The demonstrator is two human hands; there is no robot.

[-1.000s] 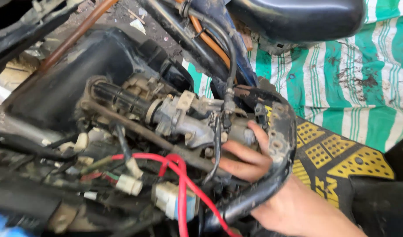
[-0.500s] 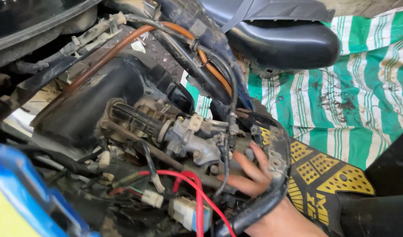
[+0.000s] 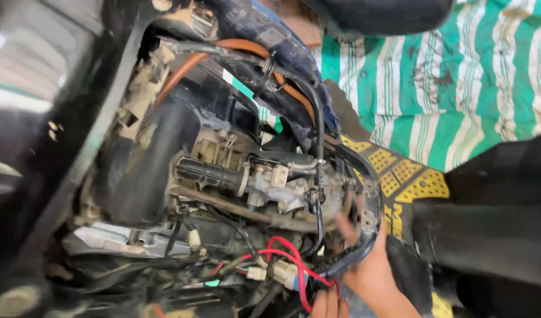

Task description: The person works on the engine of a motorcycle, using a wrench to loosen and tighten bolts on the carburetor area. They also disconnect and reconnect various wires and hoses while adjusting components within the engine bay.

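Scooter frame [image 3: 282, 53]: dark blue tube curving from top centre down to the right, with the open engine bay beneath it; the largest item in view.
Striped cloth [image 3: 459, 88]: green and white, stained, spread out behind the frame at upper right.
Air box [image 3: 147, 171]: black housing, left of centre, dusty.
Foot mat [image 3: 406, 176]: black and yellow patterned rubber, right of the engine bay, lying over the cloth.
Orange hose [image 3: 247, 50]: runs along under the frame tube from upper left toward centre.
Carburettor [image 3: 276, 185]: grey metal body at centre, joined on its left to a ribbed black intake boot [image 3: 208, 172]; a thin black cable [image 3: 319, 147] drops down just to its right.
Right hand [image 3: 373, 271]: enters from bottom right; fingers [image 3: 344, 224] reach into the bay just right of the carburettor, behind a black frame bracket [image 3: 370, 206]. Grip: fingers loosely bent, partly hidden by the bracket, so cannot tell whether they clasp anything.
Red wires [image 3: 291, 259]: looped bundle below the carburettor, beside white connectors [image 3: 282, 271].
Left hand [image 3: 328, 305]: only fingertips show at the bottom edge, near the red wires; grip cannot be told.
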